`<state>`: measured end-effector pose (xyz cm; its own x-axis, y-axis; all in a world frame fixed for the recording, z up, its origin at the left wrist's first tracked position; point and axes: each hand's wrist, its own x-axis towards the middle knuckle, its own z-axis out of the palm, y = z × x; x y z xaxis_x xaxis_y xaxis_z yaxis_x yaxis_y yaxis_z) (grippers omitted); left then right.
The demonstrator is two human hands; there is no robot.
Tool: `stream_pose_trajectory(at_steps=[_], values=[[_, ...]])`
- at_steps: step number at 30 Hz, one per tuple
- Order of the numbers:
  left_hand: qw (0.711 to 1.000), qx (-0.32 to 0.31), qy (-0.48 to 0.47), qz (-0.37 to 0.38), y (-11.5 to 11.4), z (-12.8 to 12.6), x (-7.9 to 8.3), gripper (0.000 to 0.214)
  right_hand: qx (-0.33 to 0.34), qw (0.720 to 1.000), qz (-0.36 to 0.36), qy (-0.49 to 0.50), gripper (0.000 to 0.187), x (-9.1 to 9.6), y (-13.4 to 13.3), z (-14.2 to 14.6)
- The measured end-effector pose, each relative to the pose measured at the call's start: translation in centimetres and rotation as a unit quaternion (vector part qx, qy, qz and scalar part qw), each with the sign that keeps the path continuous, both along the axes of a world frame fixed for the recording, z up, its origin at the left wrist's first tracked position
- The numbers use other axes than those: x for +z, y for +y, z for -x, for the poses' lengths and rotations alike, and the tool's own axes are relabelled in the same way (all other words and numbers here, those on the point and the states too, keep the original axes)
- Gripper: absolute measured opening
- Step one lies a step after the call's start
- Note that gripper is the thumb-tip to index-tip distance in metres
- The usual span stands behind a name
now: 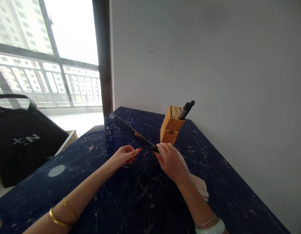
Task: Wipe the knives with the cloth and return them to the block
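A long knife (132, 130) with a dark, shiny blade slants up and to the left above the table. My right hand (170, 160) is closed around its black handle, close to the blade's base. Below the blade, and apart from it, my left hand (127, 154) has loosely curled fingers and a thumb pointing right; I see nothing in it. Just beyond my right hand stands a wooden knife block (170, 125) with slots in its top. Black-handled tools (187, 110) stick out of its right side. A pale cloth (199, 185) lies partly hidden under my right wrist and forearm.
Everything stands on a dark blue marbled table (140, 201). A whitish round spot (56, 171) shows on its left part. Beyond the left edge is a black bag (26, 146) with white lettering. A grey wall (214, 65) borders the right side; a window lies at the left.
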<state>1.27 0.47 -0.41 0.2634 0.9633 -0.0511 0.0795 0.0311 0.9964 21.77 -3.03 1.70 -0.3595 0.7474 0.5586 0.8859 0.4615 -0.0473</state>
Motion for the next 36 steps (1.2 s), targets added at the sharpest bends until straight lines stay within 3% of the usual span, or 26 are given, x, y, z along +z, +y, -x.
stream_pose_trajectory(at_steps=[2,4,8,12,16,22,32,36], values=[[0.997,0.063,-0.026,-0.032,0.4,-0.1,-0.6,0.038,0.015,0.999,0.015,0.024,0.024,0.1,-0.1,-0.3],[0.991,0.083,-0.088,-0.049,0.4,-0.3,-0.8,0.043,0.027,0.998,0.025,0.042,0.023,0.1,-0.1,-0.5],[0.975,0.003,-0.208,-0.08,-0.2,-0.5,0.2,0.045,0.053,0.995,0.035,0.072,0.022,0.1,0.0,-0.4],[0.959,0.004,-0.276,-0.071,-0.3,0.2,0.8,0.039,0.084,0.99,0.054,0.099,0.02,0.1,-0.1,-0.2],[0.957,0.024,-0.288,-0.038,0.2,1.1,0.2,0.024,0.105,0.984,0.086,0.116,0.02,0.1,-0.5,-0.2],[0.955,0.02,-0.293,-0.047,0.1,1.2,0.1,0.014,0.112,0.978,0.112,0.135,0.022,-0.1,-0.5,-0.2],[0.969,0.048,-0.241,-0.04,0.0,1.1,0.3,0.023,0.1,0.978,0.132,0.124,0.022,-0.1,-0.4,-0.7],[0.967,0.102,-0.225,-0.058,-0.4,0.6,0.4,0.028,0.092,0.973,0.128,0.166,0.021,-0.5,-0.2,-0.7]])
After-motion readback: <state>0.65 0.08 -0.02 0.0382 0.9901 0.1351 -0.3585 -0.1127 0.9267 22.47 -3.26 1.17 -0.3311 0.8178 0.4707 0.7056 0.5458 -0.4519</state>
